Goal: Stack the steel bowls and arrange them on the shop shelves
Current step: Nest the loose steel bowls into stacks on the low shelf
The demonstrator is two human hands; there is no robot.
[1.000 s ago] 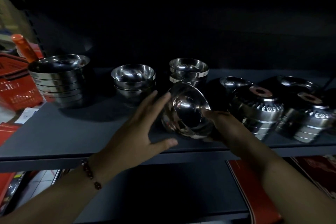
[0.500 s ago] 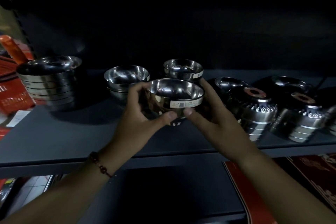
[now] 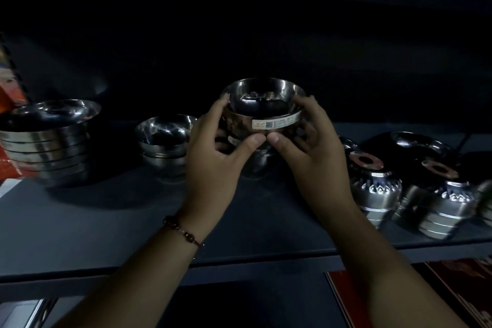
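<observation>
a dark grey flat shop shelf (image 3: 111, 224) carries a tall stack of wide shiny steel bowls (image 3: 48, 141) at its left and a shorter stack of small round steel bowls (image 3: 163, 141) near the middle. at its right lie tilted stacks of embossed steel bowls (image 3: 375, 189), bases up.

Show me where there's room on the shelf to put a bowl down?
The shelf is bare along its front edge, and between the tall bowl stack and the small bowl stack. The right side is crowded with patterned upside-down bowls. Both the left hand and the right hand grip the labelled bowl.
</observation>
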